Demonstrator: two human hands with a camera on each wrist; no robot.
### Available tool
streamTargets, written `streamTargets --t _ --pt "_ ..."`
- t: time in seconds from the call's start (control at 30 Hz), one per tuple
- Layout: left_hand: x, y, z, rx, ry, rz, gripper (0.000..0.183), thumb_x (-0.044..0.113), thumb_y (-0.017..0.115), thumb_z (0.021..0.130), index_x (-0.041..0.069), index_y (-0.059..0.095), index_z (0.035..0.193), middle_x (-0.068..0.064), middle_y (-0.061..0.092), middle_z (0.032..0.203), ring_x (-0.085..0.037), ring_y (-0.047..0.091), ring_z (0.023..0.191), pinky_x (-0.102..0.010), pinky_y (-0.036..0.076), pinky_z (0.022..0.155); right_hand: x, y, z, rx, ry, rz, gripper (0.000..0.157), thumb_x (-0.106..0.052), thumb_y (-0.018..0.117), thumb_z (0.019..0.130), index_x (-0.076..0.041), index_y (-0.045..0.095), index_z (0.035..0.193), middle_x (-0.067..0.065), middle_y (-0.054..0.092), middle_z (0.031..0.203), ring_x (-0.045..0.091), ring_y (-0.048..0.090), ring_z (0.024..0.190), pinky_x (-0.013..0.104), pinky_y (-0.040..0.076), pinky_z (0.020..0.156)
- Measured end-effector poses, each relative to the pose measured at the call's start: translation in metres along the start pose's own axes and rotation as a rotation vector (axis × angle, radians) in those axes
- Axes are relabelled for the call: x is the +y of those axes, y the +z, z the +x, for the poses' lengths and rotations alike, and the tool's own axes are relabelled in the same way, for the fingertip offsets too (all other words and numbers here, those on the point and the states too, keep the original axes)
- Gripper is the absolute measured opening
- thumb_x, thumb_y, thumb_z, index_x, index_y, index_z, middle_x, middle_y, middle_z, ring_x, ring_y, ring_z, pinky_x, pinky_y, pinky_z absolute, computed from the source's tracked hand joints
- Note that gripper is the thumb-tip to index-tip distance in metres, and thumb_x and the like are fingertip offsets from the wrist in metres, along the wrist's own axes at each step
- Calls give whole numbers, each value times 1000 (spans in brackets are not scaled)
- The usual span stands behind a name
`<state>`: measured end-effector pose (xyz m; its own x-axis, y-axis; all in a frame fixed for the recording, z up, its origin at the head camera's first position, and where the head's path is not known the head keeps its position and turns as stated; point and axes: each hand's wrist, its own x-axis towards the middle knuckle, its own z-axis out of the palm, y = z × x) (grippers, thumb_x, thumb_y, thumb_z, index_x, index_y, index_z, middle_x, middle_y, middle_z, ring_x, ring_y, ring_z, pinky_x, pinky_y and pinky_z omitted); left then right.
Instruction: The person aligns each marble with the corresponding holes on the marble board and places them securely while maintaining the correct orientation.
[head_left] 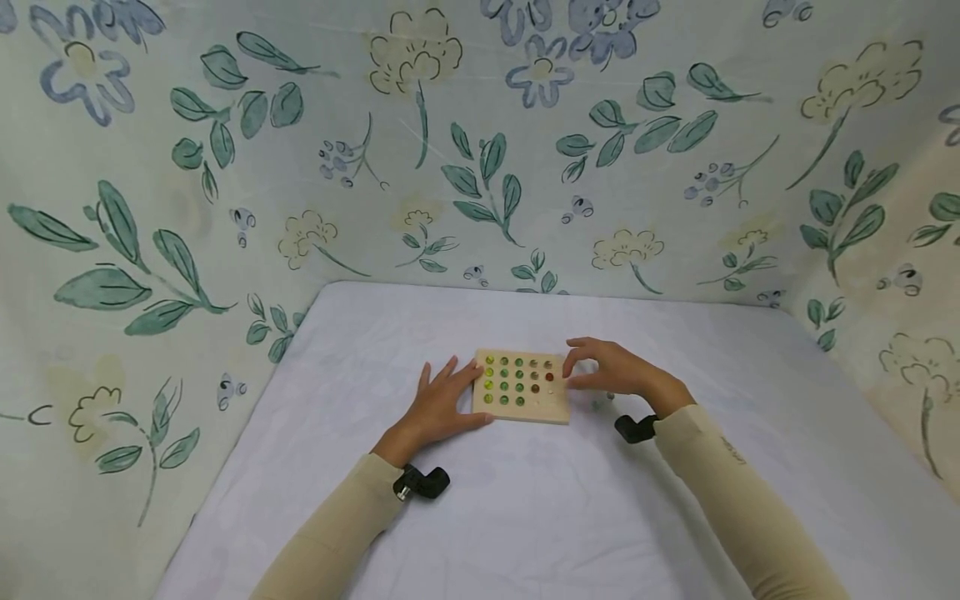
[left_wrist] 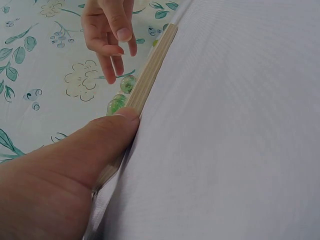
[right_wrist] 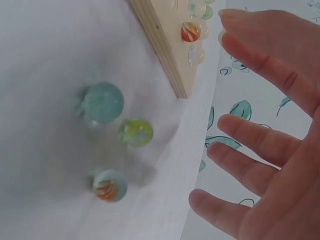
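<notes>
A pale wooden marble board (head_left: 543,410) lies flat on the cloth, with rows of yellow-green, green and brownish-red marbles in its hollows. My left hand (head_left: 441,404) rests at the board's left side with straight, spread fingers. Its thumb (left_wrist: 107,142) presses against the near edge in the left wrist view. Over the board's right edge is my right hand (head_left: 611,371), with thumb and index finger apart and nothing seen between them. An orange-swirled marble (right_wrist: 190,32) sits on the board close to those fingertips in the right wrist view.
Loose on the cloth by the right hand are a pale blue marble (right_wrist: 103,102), a yellow-green marble (right_wrist: 137,132) and a clear marble with orange swirls (right_wrist: 109,186). White cloth (head_left: 517,508) covers the table. Floral fabric (head_left: 480,150) hangs behind and at both sides.
</notes>
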<state>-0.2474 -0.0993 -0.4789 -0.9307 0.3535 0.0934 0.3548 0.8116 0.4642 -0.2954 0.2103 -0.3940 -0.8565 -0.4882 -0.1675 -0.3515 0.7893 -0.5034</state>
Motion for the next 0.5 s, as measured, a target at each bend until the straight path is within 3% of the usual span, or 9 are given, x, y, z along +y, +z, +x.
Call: streamTargets --t 0.5 --pt "1 -1 -1 2 0 -2 86 61 68 79 24 37 150 5 27 157 -22 10 148 -53 -8 116 27 -6 -21 31 71 -6 8 -26 72 86 -20 69 91 23 37 149 46 28 137 65 26 107"
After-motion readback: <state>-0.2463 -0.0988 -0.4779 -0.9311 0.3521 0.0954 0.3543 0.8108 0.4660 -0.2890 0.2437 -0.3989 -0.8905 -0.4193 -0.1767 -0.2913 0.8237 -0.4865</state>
